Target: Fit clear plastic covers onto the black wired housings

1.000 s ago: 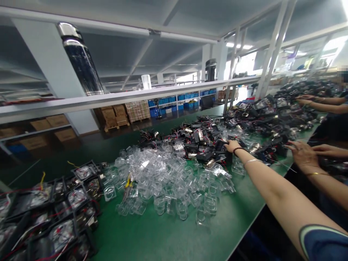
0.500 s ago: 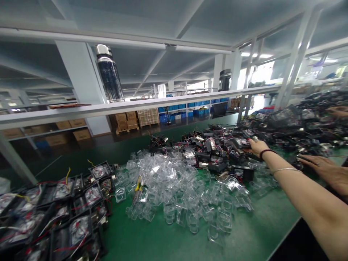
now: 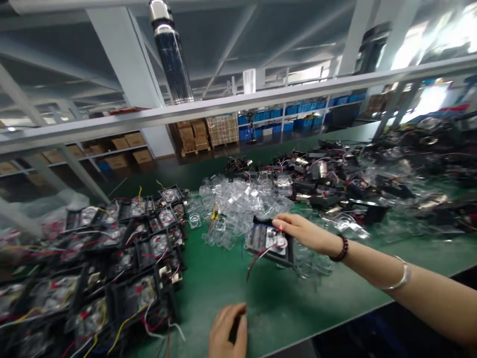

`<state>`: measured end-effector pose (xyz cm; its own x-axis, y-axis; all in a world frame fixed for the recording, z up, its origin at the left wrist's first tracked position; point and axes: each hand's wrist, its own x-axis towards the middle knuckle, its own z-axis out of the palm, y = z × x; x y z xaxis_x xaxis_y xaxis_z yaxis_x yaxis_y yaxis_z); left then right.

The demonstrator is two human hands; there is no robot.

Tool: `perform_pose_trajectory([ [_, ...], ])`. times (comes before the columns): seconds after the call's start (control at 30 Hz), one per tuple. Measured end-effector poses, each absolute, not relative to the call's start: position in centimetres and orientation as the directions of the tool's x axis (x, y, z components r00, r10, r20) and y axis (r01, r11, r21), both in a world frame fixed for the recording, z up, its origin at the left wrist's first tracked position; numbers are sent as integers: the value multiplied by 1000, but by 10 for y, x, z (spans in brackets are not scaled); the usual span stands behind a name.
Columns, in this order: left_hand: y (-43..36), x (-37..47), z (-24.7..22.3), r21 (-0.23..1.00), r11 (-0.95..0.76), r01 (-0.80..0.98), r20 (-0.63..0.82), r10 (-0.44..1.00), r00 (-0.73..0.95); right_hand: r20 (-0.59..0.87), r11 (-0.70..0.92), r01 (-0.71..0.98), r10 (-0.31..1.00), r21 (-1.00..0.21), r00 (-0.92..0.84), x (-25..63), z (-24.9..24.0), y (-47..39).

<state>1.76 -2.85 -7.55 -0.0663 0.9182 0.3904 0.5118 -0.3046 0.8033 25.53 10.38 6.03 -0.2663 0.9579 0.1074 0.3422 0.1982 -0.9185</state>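
Observation:
My right hand (image 3: 294, 229), with a dark bead bracelet and a silver bangle at the wrist, grips the top edge of a black tray-like part (image 3: 269, 242). Red and white wires hang from this part, and it is tilted above the green table. At the bottom centre is my left hand (image 3: 229, 330), its fingers curved and its thumb apart, with nothing visible held. Behind the held part lies a heap of clear plastic pieces (image 3: 238, 196). Rows of similar black wired parts (image 3: 130, 256) cover the left side.
More black wired parts and metal pieces (image 3: 320, 171) lie heaped along the back and right of the green table (image 3: 208, 288). A shelf rail (image 3: 223, 105) crosses above, with a dark flask (image 3: 173, 62) standing on it. Cartons and blue bins are in the background.
The view has shifted. My right hand has come from the heap at the right to the centre, carrying a black part. My left hand has come into view; the other hand at right is gone.

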Motion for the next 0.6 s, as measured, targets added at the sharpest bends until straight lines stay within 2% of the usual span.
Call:
perform_pose_trajectory([
  [0.07, -29, 12, -67, 847, -227, 480, 281, 959, -42, -60, 0, 171, 936, -985, -346, 218, 45, 95],
  [0.13, -33, 6, -61, 885, -156, 438, 217, 972, -94, -220, -237, 1, 898, -972, -381, 187, 29, 88],
  [0.23, -38, 1, -61, 899, -115, 423, 219, 954, -206, -282, -365, -142, 870, -920, -405, 151, 4, 73],
  [0.37, -30, 0, -64, 924, -48, 379, 174, 936, -306, -243, -389, -397, 896, -831, -371, 117, -31, 45],
  [0.43, -20, 0, -63, 956, -15, 292, 120, 931, -346, -219, -334, -442, 931, -832, -292, 109, -48, 32],
  [0.53, -8, 0, -58, 976, 0, 216, 72, 944, -323, -129, -179, -338, 978, -924, -166, 112, -61, 28],
  [0.6, -7, 2, -57, 970, 6, 244, 59, 964, -260, -24, -41, -128, 991, -991, -129, 124, -60, 37],
])
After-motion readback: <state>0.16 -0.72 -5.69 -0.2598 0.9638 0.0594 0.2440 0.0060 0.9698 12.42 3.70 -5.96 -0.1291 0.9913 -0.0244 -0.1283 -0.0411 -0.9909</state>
